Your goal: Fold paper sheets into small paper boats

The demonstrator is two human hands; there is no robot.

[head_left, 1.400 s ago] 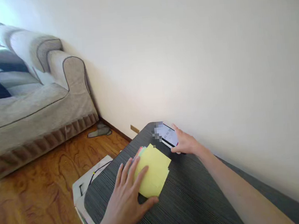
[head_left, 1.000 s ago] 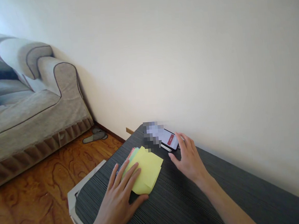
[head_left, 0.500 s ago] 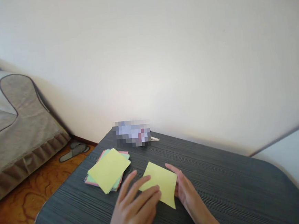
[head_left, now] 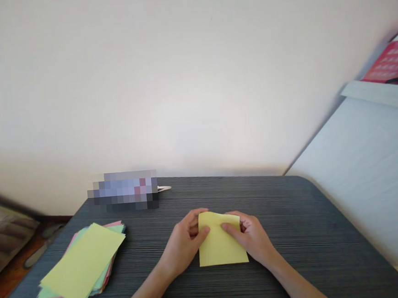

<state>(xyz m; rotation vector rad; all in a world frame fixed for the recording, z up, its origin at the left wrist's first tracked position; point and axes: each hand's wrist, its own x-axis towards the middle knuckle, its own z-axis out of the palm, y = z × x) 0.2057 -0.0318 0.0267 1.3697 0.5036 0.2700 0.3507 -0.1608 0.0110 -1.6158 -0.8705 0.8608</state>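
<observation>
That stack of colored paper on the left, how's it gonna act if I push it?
The paper stack would probably fan apart, since its sheets lie askew. It seems unlikely to tip, being low and flat. A single sheet may flop: the yellow sheet held in left hand and right hand has a wavy top edge.

Only illegible, blurred pale lettering (head_left: pixel 395 59) on 1 red item (head_left: pixel 377 70).

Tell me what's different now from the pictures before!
The left hand moved right, off the paper stack; the right hand came back from the pixelated phone. Both now hold one yellow sheet. The view swung right. Stack and phone stayed on the dark tabletop.
</observation>
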